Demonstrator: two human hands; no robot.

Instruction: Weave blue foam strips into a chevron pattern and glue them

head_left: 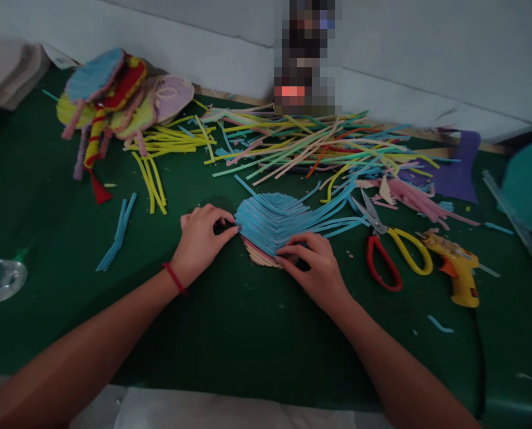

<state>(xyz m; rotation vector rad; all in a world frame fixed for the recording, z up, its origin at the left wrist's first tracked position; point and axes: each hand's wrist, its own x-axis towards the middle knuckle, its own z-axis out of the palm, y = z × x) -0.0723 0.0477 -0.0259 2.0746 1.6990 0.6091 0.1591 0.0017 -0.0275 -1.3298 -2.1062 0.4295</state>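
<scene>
A round, fan-shaped piece covered in light-blue strips point(277, 217) lies on the green table in front of me. The strips look like pipe cleaners, laid side by side in a V pattern. Long loose blue ends point(332, 223) trail off its right side. Pinkish, cream layers point(262, 255) show under its lower edge. My left hand point(207, 232) pinches the left rim between thumb and fingers. At the lower rim, the thumb and fingers of my right hand point(313, 262) close on the strip ends; the fingertips partly hide what they grip.
Scissors point(377, 229) with red and yellow handles lie right of my right hand, beside a yellow glue gun point(460, 268). Mixed coloured strips point(301, 143) are heaped behind. Round fans point(96, 77) are piled at back left; a clear bottle point(2, 281) lies at left.
</scene>
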